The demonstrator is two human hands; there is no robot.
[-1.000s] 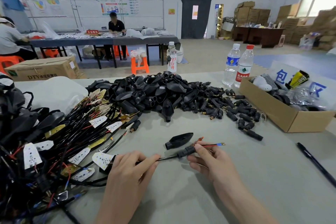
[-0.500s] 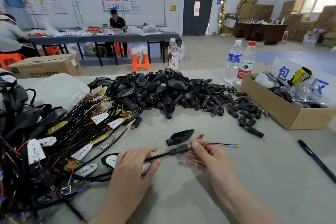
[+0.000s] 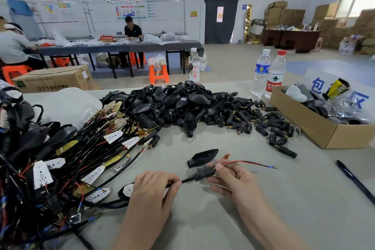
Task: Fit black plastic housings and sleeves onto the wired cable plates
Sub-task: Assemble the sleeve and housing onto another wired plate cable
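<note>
My left hand [image 3: 151, 193] pinches a black cable [image 3: 187, 180] just left of a black sleeve [image 3: 204, 173] threaded on it. My right hand [image 3: 233, 180] holds that sleeve between thumb and fingers. Red and black wires [image 3: 249, 163] stick out of the sleeve to the right, ending in a blue-tipped terminal. The cable's white plate [image 3: 128, 190] peeks out under my left hand. One loose black housing [image 3: 203, 157] lies on the table just behind the sleeve. A heap of black housings [image 3: 174, 105] and small sleeves [image 3: 259, 122] fills the table's middle.
A tangle of wired plates [image 3: 60, 158] covers the left side. An open cardboard box [image 3: 316, 126] stands at the right, with two water bottles [image 3: 269, 73] behind it. A black pen [image 3: 355, 180] lies near the right edge. People work at a far table.
The sleeve has slid further along the cable toward my left hand, so more of the red and black wires shows to the right. My hands stayed in about the same place.
</note>
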